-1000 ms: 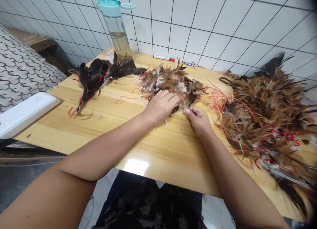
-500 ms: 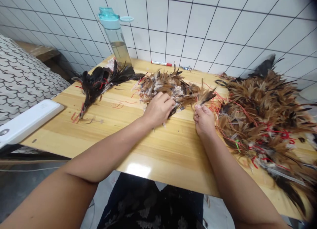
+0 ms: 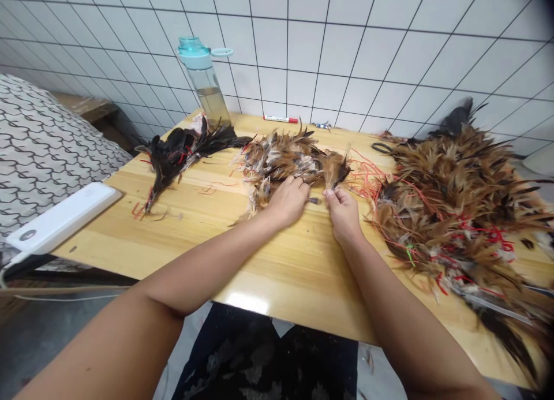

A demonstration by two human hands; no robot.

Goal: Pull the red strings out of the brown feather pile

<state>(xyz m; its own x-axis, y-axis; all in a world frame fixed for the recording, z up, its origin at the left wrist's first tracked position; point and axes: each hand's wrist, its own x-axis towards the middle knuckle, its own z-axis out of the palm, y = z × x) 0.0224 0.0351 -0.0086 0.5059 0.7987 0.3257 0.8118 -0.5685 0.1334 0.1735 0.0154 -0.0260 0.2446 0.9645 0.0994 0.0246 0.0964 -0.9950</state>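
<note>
My right hand [image 3: 343, 210] pinches the lower end of a small bunch of brown feathers [image 3: 334, 168], whose tips fan out upward. Beside it, my left hand [image 3: 291, 201] rests at the front edge of the middle pile of brown feathers [image 3: 281, 154]. Its fingers are curled down at the pile, and what they hold, if anything, is hidden. Between the two hands a small dark feather tuft [image 3: 314, 201] lies on the wooden table [image 3: 277, 261].
Black feathers [image 3: 167, 160] lie at the left, near a water bottle [image 3: 210, 88]. Red strings [image 3: 367, 175] and a large brown feather heap [image 3: 459, 186] cover the right side. A red marker [image 3: 280, 119] lies by the wall; a white device [image 3: 64, 218] sits at the left edge.
My right hand has moved left with the feather bunch, closer to my left hand. My left hand has shifted slightly right and down. The camera view has tilted a little.
</note>
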